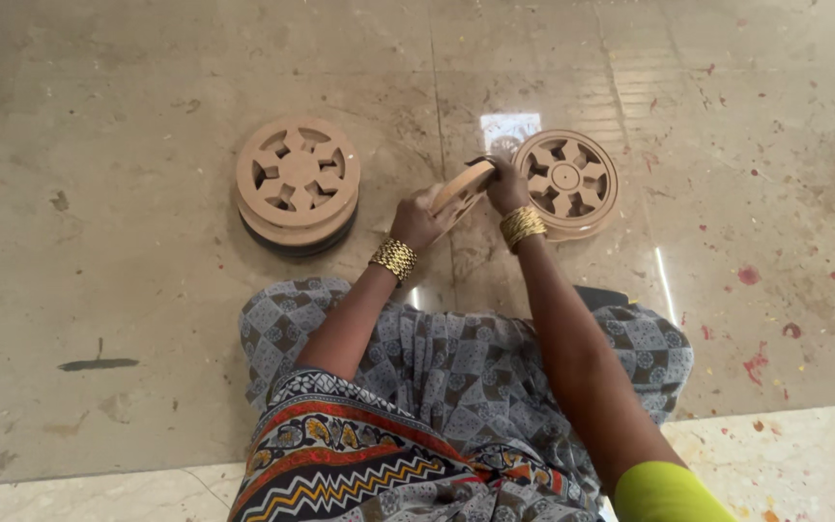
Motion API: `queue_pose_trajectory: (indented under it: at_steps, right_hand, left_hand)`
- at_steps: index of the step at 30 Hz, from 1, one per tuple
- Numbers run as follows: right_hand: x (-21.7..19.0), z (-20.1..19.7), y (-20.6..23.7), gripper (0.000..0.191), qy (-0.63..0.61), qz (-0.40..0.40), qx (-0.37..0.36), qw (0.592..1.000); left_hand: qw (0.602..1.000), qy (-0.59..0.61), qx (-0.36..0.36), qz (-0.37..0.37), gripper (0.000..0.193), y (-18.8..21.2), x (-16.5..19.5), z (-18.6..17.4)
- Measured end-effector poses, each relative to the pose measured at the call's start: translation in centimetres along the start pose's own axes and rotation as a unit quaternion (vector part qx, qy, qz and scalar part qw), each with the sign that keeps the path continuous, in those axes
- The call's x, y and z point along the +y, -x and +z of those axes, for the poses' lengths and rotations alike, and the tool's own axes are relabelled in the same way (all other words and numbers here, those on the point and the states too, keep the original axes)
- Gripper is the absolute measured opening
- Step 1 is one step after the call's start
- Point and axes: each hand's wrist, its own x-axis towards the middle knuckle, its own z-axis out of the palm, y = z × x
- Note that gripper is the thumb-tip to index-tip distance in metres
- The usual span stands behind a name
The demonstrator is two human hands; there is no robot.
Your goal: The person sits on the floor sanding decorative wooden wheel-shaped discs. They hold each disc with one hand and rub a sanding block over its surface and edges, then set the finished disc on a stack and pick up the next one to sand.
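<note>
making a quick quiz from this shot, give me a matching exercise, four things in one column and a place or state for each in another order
Things:
1. stack of wooden wheels
2. single wooden wheel
3. tilted wooden disc
4. gold bangles

Places or states:
A. held on edge between the left hand and the right hand
B. lying flat on the floor, right of the hands
C. worn on both wrists
D. piled on the floor, left of the hands

Pairs: 1-D, 2-B, 3-A, 4-C
</note>
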Motion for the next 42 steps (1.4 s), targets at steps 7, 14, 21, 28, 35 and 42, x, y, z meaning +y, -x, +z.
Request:
queue_pose_trajectory:
  at_steps: [7,14,21,28,35,42]
  right_hand:
    - [-1.6,-1.6,0.3,0.030,0.001,-0.087,-0.035,0.996]
    - [-5.6,-0.1,2.4,0.043,0.136,-0.219,0.045,0.965]
    - [0.5,0.1,0.8,0.045,-0.038,0.012,-0.043,0.998]
    - [-2.5,1.8,2.2,0.033,0.143,-0.013,0.026,0.989]
    - [-4.4,3.2,4.2,0.059,0.305,-0.263,0.156,0.902]
    - [1.3,0.4,1.3,0.054,0.018,0.039,-0.005,0.999]
  left_hand:
    - [0.993,-0.099,0.056,-0.043,0.041,-0.3,0.1,0.4]
    - [0.987,-0.114,-0.003,-0.115,0.039,-2.0,-0.2,-0.3]
    - [0.997,-0.067,-0.007,-0.042,0.040,-0.7,-0.1,-1.4]
    - [0.996,-0.089,-0.010,-0.029,0.031,-1.4,-1.3,0.8]
    - [0.991,-0.116,-0.022,-0.065,0.033,-1.0,-2.4,0.8]
    - [0.997,-0.064,-0.029,-0.020,0.037,-0.6,-1.4,0.7]
